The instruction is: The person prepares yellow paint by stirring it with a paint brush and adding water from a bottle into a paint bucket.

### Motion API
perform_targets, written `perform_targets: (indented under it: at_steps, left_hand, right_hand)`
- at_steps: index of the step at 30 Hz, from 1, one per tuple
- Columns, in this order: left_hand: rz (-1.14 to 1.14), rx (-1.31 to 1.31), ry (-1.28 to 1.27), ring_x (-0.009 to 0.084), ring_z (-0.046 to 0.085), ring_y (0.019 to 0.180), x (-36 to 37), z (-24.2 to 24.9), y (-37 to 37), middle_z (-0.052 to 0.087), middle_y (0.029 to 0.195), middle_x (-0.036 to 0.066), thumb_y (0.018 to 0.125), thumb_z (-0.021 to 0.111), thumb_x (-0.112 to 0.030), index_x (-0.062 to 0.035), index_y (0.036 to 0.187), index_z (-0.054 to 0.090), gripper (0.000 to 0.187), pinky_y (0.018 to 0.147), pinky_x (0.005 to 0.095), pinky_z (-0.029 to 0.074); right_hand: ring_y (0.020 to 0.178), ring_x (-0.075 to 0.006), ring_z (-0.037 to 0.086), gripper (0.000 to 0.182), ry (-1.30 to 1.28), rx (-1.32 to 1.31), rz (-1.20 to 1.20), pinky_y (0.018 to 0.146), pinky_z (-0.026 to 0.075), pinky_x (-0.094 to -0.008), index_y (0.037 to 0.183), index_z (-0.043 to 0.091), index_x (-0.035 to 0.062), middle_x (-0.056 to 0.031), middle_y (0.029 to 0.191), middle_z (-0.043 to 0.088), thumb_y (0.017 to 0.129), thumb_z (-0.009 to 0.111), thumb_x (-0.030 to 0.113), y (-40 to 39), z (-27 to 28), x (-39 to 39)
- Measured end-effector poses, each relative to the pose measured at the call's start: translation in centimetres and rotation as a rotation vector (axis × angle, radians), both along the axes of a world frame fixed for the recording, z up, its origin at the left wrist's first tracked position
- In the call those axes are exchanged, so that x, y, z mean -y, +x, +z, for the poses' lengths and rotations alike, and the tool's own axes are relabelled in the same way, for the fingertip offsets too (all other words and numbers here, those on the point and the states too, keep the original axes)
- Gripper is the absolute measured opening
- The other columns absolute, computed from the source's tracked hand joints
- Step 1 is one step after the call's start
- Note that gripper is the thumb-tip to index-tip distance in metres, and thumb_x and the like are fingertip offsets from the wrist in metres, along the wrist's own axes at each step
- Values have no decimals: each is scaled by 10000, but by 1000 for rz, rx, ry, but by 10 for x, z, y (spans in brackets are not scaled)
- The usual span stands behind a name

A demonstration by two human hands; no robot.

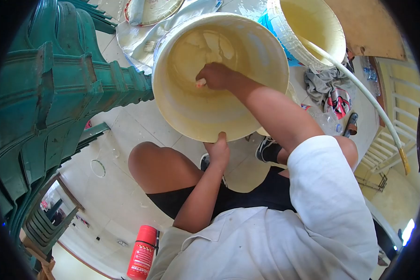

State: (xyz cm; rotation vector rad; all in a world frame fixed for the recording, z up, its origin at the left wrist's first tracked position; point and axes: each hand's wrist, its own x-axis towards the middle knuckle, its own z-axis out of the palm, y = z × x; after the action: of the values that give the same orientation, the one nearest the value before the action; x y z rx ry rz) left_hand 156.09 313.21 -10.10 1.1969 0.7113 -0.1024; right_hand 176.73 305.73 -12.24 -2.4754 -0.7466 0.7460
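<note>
L hand (218,151) pinched bucket (177,107) rim @ 6 o'clock; R hand (215,76) inside, fingers curled, grip unclear; residue (207,44) inside, work prob. midway

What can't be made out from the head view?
Head view:
- Right hand's palm and any grip: hidden by its back.
- Left hand's fingers: behind the large cream plastic bucket's wall.
- White, red-patterned round plate: cut off by top edge.
- Red cylinder's fine print: too small.

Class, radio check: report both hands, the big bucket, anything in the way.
Left hand gripping near rim of large, round, cream plastic bucket. Right hand inside it, fingers curled, contents unclear. Stacked green plastic chairs crowding bucket's left side.
</note>
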Motion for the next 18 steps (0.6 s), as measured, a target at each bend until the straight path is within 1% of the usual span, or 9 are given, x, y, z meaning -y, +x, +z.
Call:
perform_targets:
  at_steps: [1, 3, 4, 6, 10, 12, 15, 16, 18]
  left_hand:
    - [-10, 10, 16, 200, 505, 965, 0, 2, 1, 512, 1051, 84, 725, 468, 35, 38, 1106, 434, 383, 870, 289, 372]
    - [-54, 18, 58, 199, 501, 975, -1, 5, 1, 510, 1057, 84, 725, 462, 41, 37, 1112, 432, 389, 877, 285, 366]
    - [-104, 30, 99, 197, 498, 986, -1, 6, 2, 507, 1064, 84, 724, 456, 46, 36, 1118, 429, 395, 885, 282, 361]
    - [-22, 53, 35, 198, 492, 998, 3, 5, 4, 503, 1072, 84, 721, 455, 50, 34, 1120, 429, 401, 893, 278, 354]
    - [160, 31, -85, 199, 480, 1024, 9, 2, 4, 495, 1084, 83, 718, 451, 61, 27, 1121, 434, 405, 913, 274, 337]
    - [122, 37, -84, 202, 481, 1025, 9, 4, 5, 490, 1094, 82, 723, 451, 63, 25, 1131, 427, 410, 916, 280, 339]
    - [36, 35, -27, 206, 484, 1029, 7, 2, 3, 484, 1107, 81, 732, 451, 65, 22, 1148, 414, 420, 918, 293, 347]
    - [-16, 24, 28, 208, 485, 1031, 7, 0, 1, 481, 1111, 82, 736, 451, 64, 23, 1156, 407, 424, 917, 301, 354]
    - [-14, 38, 17, 212, 486, 1032, 7, -3, -3, 484, 1108, 83, 733, 452, 65, 25, 1155, 406, 426, 914, 308, 360]
  right_hand:
    - [937, -265, 574, 205, 3, 0, 4, 781, 469, -385, 866, 646, 159, -66, 965, 624, 682, 614, 75, 6, -4, 4]
    - [971, -281, 567, 198, 263, 408, 20, 809, 468, -397, 882, 645, 158, -58, 1037, 616, 717, 578, 74, 20, -14, 12]
    - [971, -281, 567, 198, 264, 412, 22, 809, 468, -397, 882, 645, 158, -58, 1037, 616, 717, 578, 74, 28, -19, 15]
    - [1014, -289, 552, 219, 89, 811, 168, 834, 460, -370, 917, 637, 155, -77, 1129, 576, 709, 576, 116, 36, -27, 20]
    - [990, -279, 564, 211, -56, 716, -6, 806, 465, -440, 894, 642, 155, -75, 1062, 599, 743, 512, 85, 17, -42, 24]
    - [966, -296, 566, 199, -178, 362, -236, 794, 470, -435, 888, 641, 148, -110, 1033, 589, 744, 511, 107, 2, -45, 25]
    - [1018, -295, 544, 258, -256, 132, -244, 816, 478, -397, 938, 630, 108, -120, 1146, 549, 710, 524, 51, 5, -9, 15]
    - [1018, -295, 544, 258, -258, 131, -244, 816, 478, -397, 938, 630, 108, -120, 1146, 549, 710, 524, 51, 8, -7, 14]
    - [912, -307, 580, 183, 83, 558, -145, 777, 476, -420, 872, 641, 121, -129, 992, 581, 739, 515, 115, 17, -6, 14]
